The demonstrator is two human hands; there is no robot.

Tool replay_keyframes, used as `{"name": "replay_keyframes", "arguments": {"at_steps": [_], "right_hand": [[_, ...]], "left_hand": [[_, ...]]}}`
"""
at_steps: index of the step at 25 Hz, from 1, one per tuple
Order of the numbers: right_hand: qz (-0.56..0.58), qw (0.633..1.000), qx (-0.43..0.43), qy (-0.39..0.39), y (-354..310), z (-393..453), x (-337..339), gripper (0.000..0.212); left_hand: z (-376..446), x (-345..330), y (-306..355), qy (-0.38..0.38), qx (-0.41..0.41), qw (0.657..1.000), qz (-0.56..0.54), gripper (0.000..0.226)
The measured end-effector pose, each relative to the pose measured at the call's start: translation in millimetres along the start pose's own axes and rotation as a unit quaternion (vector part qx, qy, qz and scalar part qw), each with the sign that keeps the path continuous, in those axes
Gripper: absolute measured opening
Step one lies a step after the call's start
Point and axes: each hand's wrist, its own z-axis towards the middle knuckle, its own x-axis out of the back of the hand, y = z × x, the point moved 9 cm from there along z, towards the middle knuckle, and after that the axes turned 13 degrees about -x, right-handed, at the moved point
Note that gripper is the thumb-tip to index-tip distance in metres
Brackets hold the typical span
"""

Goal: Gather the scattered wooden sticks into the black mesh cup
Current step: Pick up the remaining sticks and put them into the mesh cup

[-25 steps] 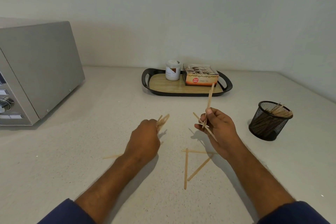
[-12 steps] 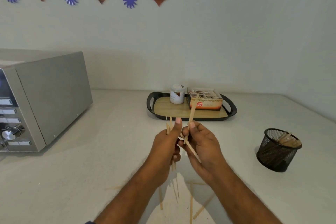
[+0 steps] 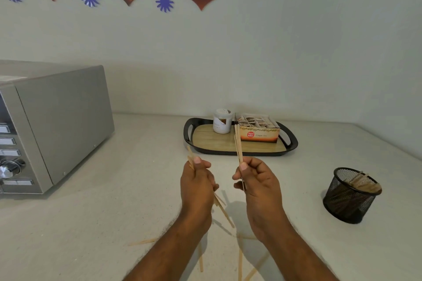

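My left hand (image 3: pixel 197 187) is closed around a few wooden sticks (image 3: pixel 225 212) that poke out above the thumb and below the palm. My right hand (image 3: pixel 257 180) pinches a small upright bunch of sticks (image 3: pixel 238 141), held above the counter. The two hands are a short gap apart. Several more sticks lie on the counter below my forearms, one at the left (image 3: pixel 142 241) and others near the bottom edge (image 3: pixel 239 262). The black mesh cup (image 3: pixel 347 201) stands to the right of my right hand, with several sticks leaning inside it.
A silver microwave (image 3: pixel 59 121) fills the left side of the counter. At the back stands a black tray (image 3: pixel 290 143) with a white jar (image 3: pixel 222 121) and a box of tea bags (image 3: pixel 258 129). The wall closes off the back and right.
Both hands rose from the counter with sticks, met in front of me, and have now drawn slightly apart. The view tilted up, bringing the wall decorations into sight.
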Motion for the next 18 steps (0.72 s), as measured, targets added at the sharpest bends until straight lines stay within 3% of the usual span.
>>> {"name": "replay_keyframes", "arguments": {"at_steps": [2,5,8,10,12,14,16,18], "right_hand": [[-0.019,1.0,0.001,-0.016,3.8,-4.2,-3.9,0.014],[-0.098,0.992,0.052,-0.052,6.9,-19.0,-25.1,0.018],[-0.201,0.971,0.124,-0.044,6.2,-30.0,-36.8,0.018],[-0.219,0.964,0.148,-0.025,1.0,-29.9,-33.4,0.011],[-0.137,0.987,0.076,0.023,6.0,-21.5,-13.8,0.006],[0.038,0.993,-0.088,0.063,33.4,-13.5,3.3,0.015],[0.244,0.932,-0.267,0.011,69.6,-19.3,-15.5,0.031],[0.378,0.849,-0.365,-0.057,82.4,-33.9,-45.6,0.044]], "left_hand": [[2.8,-2.0,-2.9,-0.011,0.029,0.998,-0.055,0.042],[-3.1,-15.7,-2.9,-0.084,0.023,0.996,-0.031,0.06],[-6.2,-12.1,-7.1,-0.053,0.029,0.997,-0.047,0.045],[-0.9,-7.3,-5.9,-0.019,0.048,0.991,-0.127,0.04],[10.9,-4.0,4.6,0.005,0.031,0.973,-0.227,0.036],[17.7,-4.6,18.3,0.003,0.001,0.956,-0.295,0.031],[14.5,-8.4,23.4,-0.018,-0.02,0.954,-0.3,0.029],[5.3,-12.2,19.6,-0.045,-0.032,0.973,-0.225,0.031]]}}
